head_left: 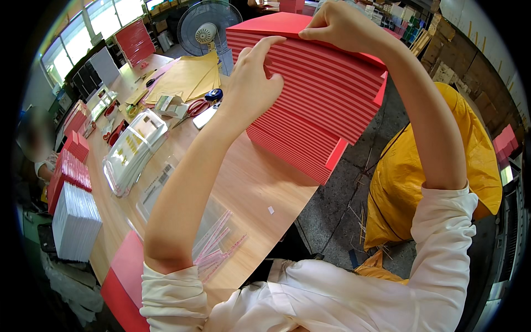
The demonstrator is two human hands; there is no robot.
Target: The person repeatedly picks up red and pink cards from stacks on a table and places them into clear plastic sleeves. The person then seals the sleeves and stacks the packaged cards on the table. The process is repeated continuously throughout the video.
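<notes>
A tall stack of red and pink sheets (310, 83), striped along its edges, stands at the table's far right corner. Its upper block juts out over a lower block of finer-edged red sheets (293, 145). Above the stack's near top edge, my right hand (345, 25) is closed, thumb and fingertips pinching the edge of the top red sheet (265, 23). My left hand (251, 83) is at the stack's near side, its index finger stretched toward the top edge and its thumb apart. Nothing shows in that hand; its other fingers are partly hidden.
Yellow envelopes (185, 80), red-handled scissors (197, 107), a blue tape measure (213, 95) and a clear plastic-wrapped pack (134, 152) lie on the table (260, 182). White and red stacks (76, 221) line its left edge. A yellow sack (409, 182) stands right. A fan (207, 30) is behind.
</notes>
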